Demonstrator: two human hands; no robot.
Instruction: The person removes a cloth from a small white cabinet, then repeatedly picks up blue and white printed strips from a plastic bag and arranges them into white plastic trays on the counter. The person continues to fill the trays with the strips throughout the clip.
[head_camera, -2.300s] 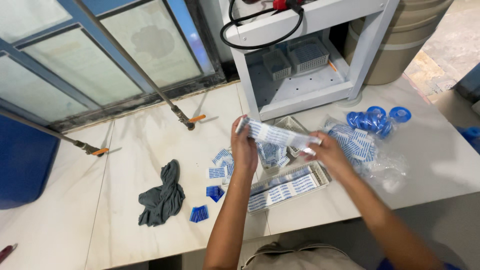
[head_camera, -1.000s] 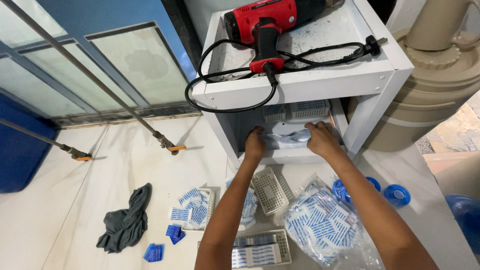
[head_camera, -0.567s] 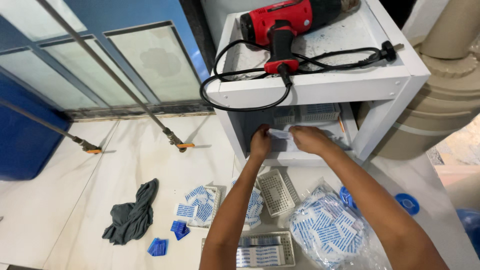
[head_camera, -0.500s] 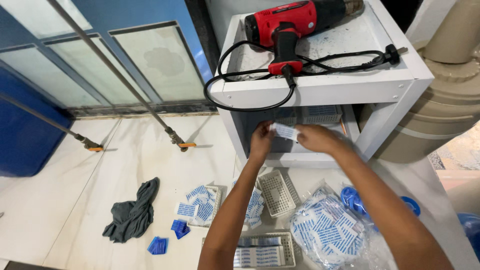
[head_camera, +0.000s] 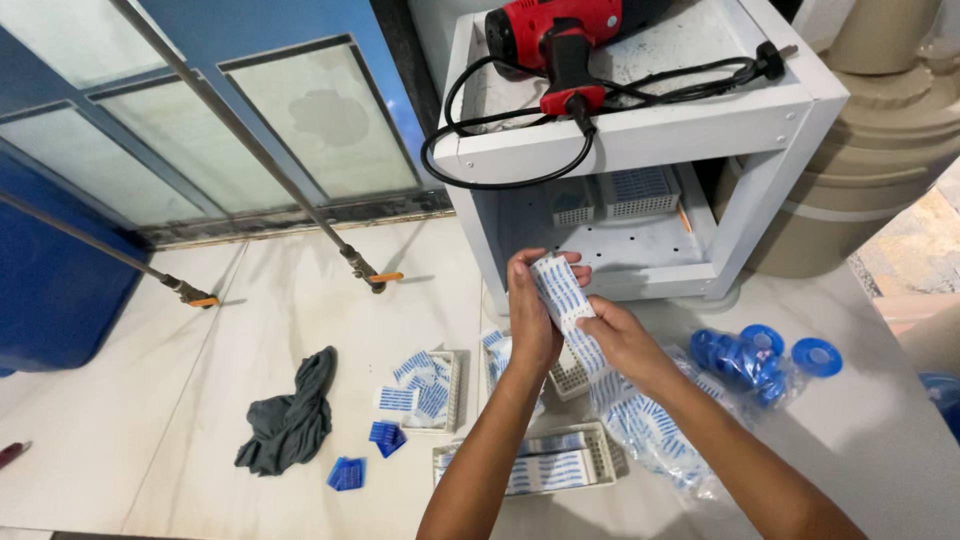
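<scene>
A stack of white packets (head_camera: 562, 300) with blue print sits upright between both hands, in front of the open white cabinet (head_camera: 640, 150) and above the pale table (head_camera: 300, 300). The left hand (head_camera: 530, 310) wraps its fingers around the stack's upper part, and the right hand (head_camera: 618, 338) pinches its lower end. Below lie white baskets (head_camera: 560, 470) of packets, a clear bag (head_camera: 650, 430) of more, blue rolls (head_camera: 760, 352), a grey rag (head_camera: 290, 415), and a red drill (head_camera: 560, 35) tops the cabinet.

Open tabletop (head_camera: 250, 330) is left on the near left side, broken only by a grey rag (head_camera: 290, 415). Ahead, passage is blocked by the white cabinet (head_camera: 640, 140); small trays (head_camera: 560, 465) and a packet bag (head_camera: 650, 430) crowd the middle.
</scene>
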